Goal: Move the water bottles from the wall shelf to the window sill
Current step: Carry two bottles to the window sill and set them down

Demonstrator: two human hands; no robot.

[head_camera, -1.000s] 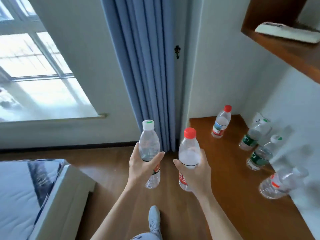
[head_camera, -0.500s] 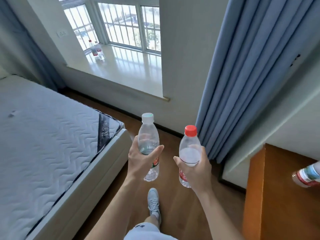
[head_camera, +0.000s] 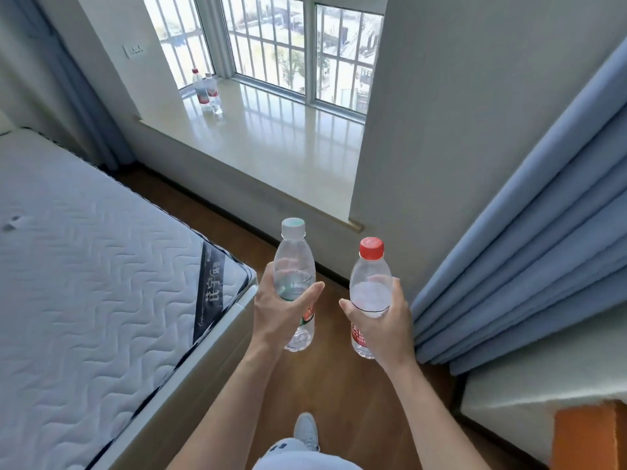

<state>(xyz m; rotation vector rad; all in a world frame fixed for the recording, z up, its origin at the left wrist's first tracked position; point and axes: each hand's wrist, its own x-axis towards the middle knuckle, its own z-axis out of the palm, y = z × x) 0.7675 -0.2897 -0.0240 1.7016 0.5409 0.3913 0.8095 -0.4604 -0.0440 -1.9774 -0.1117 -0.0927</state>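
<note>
Bed [head_camera: 84, 283] left of the hands, bare quilted mattress, dark label strip at its corner. Blue curtain [head_camera: 543, 249] right of the hands, bunched in folds. Window sill [head_camera: 271, 147] ahead of and above both hands, pale glossy top, barred window behind it. Wood floor [head_camera: 332, 385] below the hands; one light shoe [head_camera: 305, 432] on it, just beneath the forearms.

Left hand [head_camera: 281, 310] wrapped around a clear bottle with a white cap [head_camera: 293, 266], upright, thumb across the front. Water level hard to read; looks mostly empty up top, green and red label under the palm.

Right hand [head_camera: 383, 320] wrapped around a clear bottle with a red cap [head_camera: 369, 286], upright, red label low. Cloudy band at mid-height; can't tell how full.

Both held bottles side by side, apart, not touching, short of the sill.

Far left end of the sill: small cluster of bottles [head_camera: 207, 91] standing upright, at least one red cap. Count and contents too small to tell.
</note>
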